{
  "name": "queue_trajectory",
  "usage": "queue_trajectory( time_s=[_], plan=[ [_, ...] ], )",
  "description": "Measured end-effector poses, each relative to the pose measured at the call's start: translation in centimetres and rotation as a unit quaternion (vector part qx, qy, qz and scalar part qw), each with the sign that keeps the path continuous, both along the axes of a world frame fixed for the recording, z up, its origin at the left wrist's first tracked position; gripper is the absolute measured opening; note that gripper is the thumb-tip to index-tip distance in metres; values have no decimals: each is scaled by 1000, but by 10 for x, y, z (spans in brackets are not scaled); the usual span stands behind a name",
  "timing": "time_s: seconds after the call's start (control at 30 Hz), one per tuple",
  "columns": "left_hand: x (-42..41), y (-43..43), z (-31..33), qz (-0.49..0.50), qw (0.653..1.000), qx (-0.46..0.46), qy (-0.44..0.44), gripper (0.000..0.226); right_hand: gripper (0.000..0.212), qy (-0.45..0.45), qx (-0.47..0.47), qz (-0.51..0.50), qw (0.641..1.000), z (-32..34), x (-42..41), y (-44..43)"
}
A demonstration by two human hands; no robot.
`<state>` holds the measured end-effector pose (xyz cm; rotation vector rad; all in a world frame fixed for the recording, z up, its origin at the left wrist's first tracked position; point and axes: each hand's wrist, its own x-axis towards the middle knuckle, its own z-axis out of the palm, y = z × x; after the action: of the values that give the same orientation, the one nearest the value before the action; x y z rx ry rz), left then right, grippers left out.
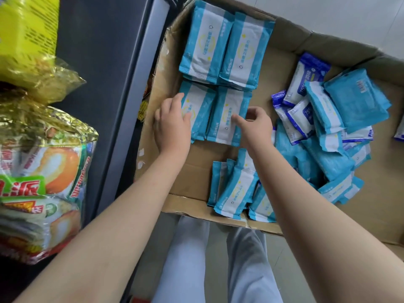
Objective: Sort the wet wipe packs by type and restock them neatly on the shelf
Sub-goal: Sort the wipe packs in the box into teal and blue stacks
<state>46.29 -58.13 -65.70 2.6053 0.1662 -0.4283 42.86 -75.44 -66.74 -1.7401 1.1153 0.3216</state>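
Note:
A flat cardboard box (188, 171) holds wet wipe packs. Teal-and-white packs lie in neat stacks at its far left: two at the back (225, 47) and two nearer (227, 114). My left hand (172, 125) rests open on the near left stack (197, 110). My right hand (255, 125) hovers over the near right stack, fingers loosely curled, holding nothing. More teal packs (236, 189) stand at the front edge. A mixed heap of teal packs (328, 149) and dark-blue-and-white packs (306, 84) lies on the right.
A dark grey shelf upright (122, 88) runs along the box's left side. Snack bags in gold and green wrapping (43, 160) and a yellow pack (28, 27) sit on the shelf at left. My legs (218, 270) and grey floor tiles show below the box.

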Motion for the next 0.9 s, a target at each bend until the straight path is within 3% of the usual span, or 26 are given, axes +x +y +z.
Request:
queue_trajectory(
  time_s=[0.33, 0.6, 0.77, 0.9],
  plan=[
    [11, -8, 0, 3, 995, 99, -19, 43, 23, 5, -6, 10, 1000, 1, -1, 10],
    [16, -16, -5, 4, 994, 102, -31, 36, 33, -9, -19, 47, 999, 0, -1, 5],
    [-1, -8, 6, 26, 998, -20, -47, 40, 42, -22, 3, 41, 999, 15, -12, -2],
    [-53, -2, 35, 44, 990, -135, -17, 36, 34, -30, -3, 58, 998, 44, -62, -24]
  ],
)
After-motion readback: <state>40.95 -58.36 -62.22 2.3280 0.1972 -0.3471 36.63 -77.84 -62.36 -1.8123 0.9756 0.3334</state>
